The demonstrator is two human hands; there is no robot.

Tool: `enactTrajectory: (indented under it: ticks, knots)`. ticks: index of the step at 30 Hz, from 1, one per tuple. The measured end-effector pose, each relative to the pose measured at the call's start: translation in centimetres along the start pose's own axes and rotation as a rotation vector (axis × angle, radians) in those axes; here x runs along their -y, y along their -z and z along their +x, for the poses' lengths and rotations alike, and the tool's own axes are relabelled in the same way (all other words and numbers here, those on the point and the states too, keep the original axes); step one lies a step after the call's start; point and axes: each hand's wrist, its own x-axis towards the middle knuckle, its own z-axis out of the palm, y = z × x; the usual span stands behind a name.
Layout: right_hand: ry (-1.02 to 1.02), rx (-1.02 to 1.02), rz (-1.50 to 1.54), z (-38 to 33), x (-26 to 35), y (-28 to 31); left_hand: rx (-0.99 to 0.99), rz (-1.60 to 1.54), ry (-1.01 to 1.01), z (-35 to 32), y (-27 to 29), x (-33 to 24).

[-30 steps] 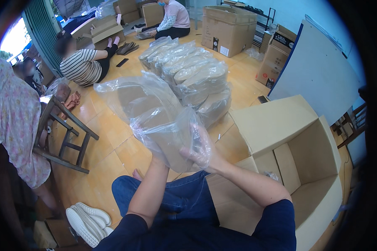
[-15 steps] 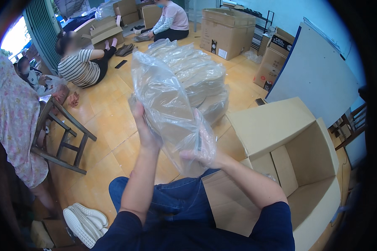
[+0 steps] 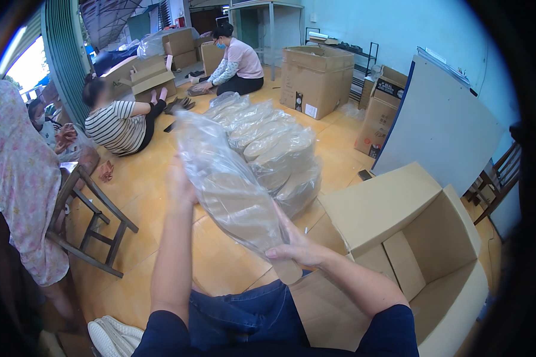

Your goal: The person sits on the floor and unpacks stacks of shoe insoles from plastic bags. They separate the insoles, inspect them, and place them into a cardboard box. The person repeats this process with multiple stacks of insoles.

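A clear plastic bag (image 3: pixel 235 193) with flat tan pieces shaped like shoe soles is held up in front of me, slanting from far left to near right. My right hand (image 3: pixel 298 245) grips its near end, thumb on top, where a rounded tan tip sticks out below. Along the bag's left side is my left hand (image 3: pixel 183 183), smeared by motion, its fingers partly hidden behind the plastic; it appears to hold the bag's edge. Just beyond stands a pile of similar bagged soles (image 3: pixel 280 149) on the floor.
An open cardboard box (image 3: pixel 441 250) lies at my right. White shoe soles (image 3: pixel 114 336) rest at lower left, near an overturned wooden stool (image 3: pixel 95 223). Co-workers (image 3: pixel 118 122) sit on the floor at left and back. Tall cartons (image 3: pixel 315 83) and a white board (image 3: pixel 435 119) stand at right.
The view has tilted up slightly. The bag has straightened and lies smoother, its near end now showing the tan tip. My left hand has shifted left along the bag's side.
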Motion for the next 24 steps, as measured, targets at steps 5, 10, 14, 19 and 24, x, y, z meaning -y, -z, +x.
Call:
enactTrajectory:
  ticks: [5, 10, 14, 19, 24]
  knots:
    - [-0.292, -0.058, 0.456, -0.1, 0.1, 0.4, -0.251, 0.028, -0.719, 2.9, 3.1, -12.5]
    - [-0.304, -0.17, 0.837, 0.1, -0.9, 2.8, -0.42, 0.632, -1.314, 0.4, 5.4, -13.3]
    - [-0.087, -0.292, 1.016, -0.4, -1.4, 4.7, 0.068, 1.531, -1.441, -3.1, 9.5, -1.5]
    - [0.063, -0.22, 1.117, -1.3, -1.8, 6.3, 1.284, 1.856, 0.122, -9.8, 20.2, 13.0]
    - [0.067, -0.135, 1.277, -0.9, -2.8, 6.5, 0.326, 2.09, 0.694, -10.6, 31.0, 17.7]
